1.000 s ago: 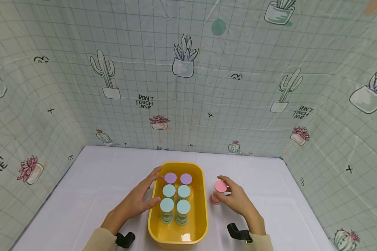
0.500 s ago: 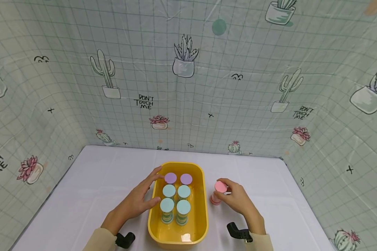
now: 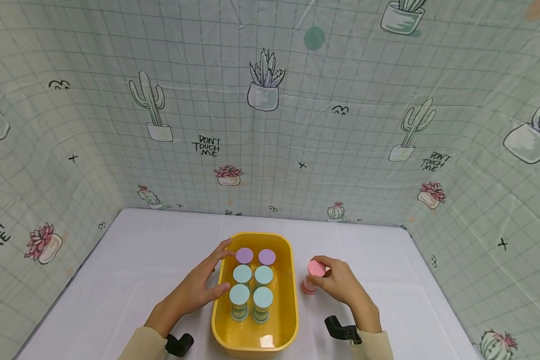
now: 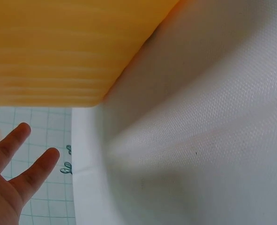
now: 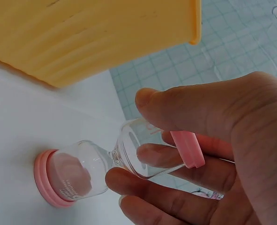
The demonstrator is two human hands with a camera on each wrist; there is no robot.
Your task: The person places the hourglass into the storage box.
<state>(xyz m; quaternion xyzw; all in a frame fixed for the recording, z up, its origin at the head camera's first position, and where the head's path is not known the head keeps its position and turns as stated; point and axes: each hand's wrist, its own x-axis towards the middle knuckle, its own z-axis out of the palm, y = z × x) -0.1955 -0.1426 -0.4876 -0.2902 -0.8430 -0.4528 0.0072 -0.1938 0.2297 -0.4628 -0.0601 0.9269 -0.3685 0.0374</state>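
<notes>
My right hand (image 3: 339, 282) holds a pink-capped hourglass (image 5: 93, 171) by its upper glass bulb, thumb on one side and fingers on the other. The hourglass stands upright on the white table, with pink sand lying in its lower bulb. At the left rim of a yellow bin (image 3: 295, 300) is my left hand (image 3: 200, 285), fingers spread and nothing gripped. Inside the bin stand two purple-capped hourglasses (image 3: 244, 255) at the far end and several light-blue-capped hourglasses (image 3: 239, 295) nearer me. In the left wrist view, two extended fingers (image 4: 37, 173) show beneath the bin's wall.
The white-covered table (image 3: 364, 250) carries the bin at its middle. A grid-patterned cloth (image 3: 270, 140) with cactus drawings encloses the back and both sides. Black wrist mounts (image 3: 342, 330) hang from both wrists near the tabletop.
The right forefinger has come down slightly against the top of the pink hourglass. The left hand, the bin and the hourglasses in it stay put.
</notes>
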